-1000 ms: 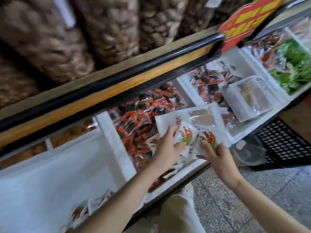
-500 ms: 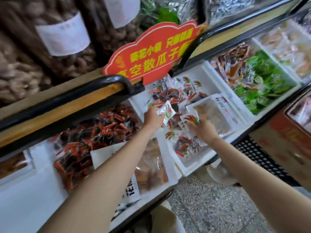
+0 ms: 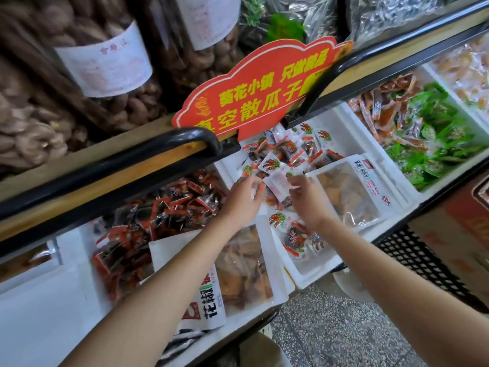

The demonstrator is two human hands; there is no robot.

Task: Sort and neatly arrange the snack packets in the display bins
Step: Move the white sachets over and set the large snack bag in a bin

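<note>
**White foam middle bin: claw-print packets carried across and now going down**

Head view, the only one supplied. We find both hands low inside the middle bin [image 3: 354, 133]. A second ago they were over the left bin [image 3: 76, 250], each lifting a white claw-print packet off the red-and-black packets [image 3: 164, 215]. Half a second ago they were above the middle bin with those packets raised.

The left hand [image 3: 244, 200] lies with its fingers nearly straight and spread on the heap. We see nothing gripped in it, so we judge its packet released.

The right hand [image 3: 308, 205] has its fingers curled, and its fingertips pinch the edge of one white packet [image 3: 276, 185]. That packet is blurred and sits just above the heap, between the two hands.

Other claw-print packets [image 3: 271, 164] lie loose with dark red ones at the back of the same bin. A large bag [image 3: 352, 197] lies flat just beside the right hand.

Our judgement is that the strays have reached their proper bin, so the sorting step is nearly closed. The heap itself is untidy, with packets at all angles and some near the front edge. Straightening remains to be done, and one large bag still lies in the left bin.
</note>
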